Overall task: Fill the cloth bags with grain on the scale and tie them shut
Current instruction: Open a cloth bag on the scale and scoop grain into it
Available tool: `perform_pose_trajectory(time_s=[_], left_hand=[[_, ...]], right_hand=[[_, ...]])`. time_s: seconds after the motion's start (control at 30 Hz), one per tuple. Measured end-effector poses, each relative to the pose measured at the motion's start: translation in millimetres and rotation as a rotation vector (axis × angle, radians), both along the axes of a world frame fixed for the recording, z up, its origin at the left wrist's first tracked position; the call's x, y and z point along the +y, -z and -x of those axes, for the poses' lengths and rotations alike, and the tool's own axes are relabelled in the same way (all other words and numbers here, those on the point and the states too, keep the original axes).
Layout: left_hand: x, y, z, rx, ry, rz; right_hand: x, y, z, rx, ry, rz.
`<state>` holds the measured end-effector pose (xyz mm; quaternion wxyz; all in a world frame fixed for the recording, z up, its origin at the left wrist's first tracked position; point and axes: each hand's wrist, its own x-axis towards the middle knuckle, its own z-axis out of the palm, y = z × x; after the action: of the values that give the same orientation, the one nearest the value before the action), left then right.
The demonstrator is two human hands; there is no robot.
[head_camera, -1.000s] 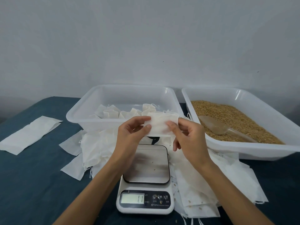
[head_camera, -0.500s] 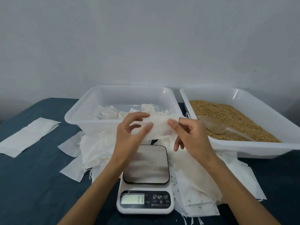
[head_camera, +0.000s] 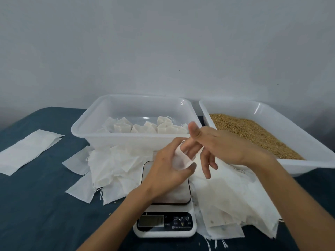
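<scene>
Bench [head_camera: 36, 205] layout unchanged: grain tray [head_camera: 308, 151] right, tray of tied bags [head_camera: 87, 131] behind the scale [head_camera: 165, 221]. Change is at the hands: a second ago both pinched a flat cloth bag [head_camera: 181, 160] by its top edge. Now left hand [head_camera: 166, 171] grips it bunched over the scale; right hand [head_camera: 217, 147] has fingers splayed, some pushed into the mouth. Bag being opened, still empty by the look; scooping likely next.

Scale [head_camera: 164, 225] readout too blurred to read; left hand [head_camera: 167, 172] covers most of its platform. Grain tray [head_camera: 272, 115] cut off right.
</scene>
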<state>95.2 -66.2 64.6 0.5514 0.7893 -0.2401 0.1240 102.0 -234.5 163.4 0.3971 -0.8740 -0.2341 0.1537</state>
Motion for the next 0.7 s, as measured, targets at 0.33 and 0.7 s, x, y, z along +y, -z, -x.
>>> perform_pose_trajectory(time_s=[0.33, 0.7], left_hand=[[2.9, 1.6, -4.5, 0.217, 0.064, 0.314], [4.1, 7.8, -10.9, 0.242, 0.079, 0.347]], right_hand=[[-118.2, 15.0, -66.8, -0.442, 0.569, 0.170], [-188.8, 74.3, -98.6, -0.265, 0.613, 0.707]])
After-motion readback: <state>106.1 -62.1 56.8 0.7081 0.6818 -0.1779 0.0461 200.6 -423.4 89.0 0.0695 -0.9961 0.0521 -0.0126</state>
